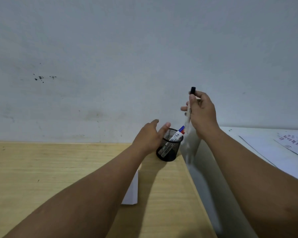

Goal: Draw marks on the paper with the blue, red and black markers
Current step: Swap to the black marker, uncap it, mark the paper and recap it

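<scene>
My right hand (202, 114) holds a white marker with a black cap (193, 91) upright, above and just right of a black mesh pen cup (169, 152). The blue marker (180, 130) and a red one (183, 132) beside it stick out of the cup's rim. My left hand (149, 136) hovers with fingers spread, next to the cup's left side. A white sheet of paper (132, 191) lies on the wooden desk (58, 169), mostly hidden under my left forearm.
The cup stands at the desk's far right corner, close to the grey wall (127, 57). A white table (273, 152) with printed sheets (292, 145) adjoins on the right, past a gap.
</scene>
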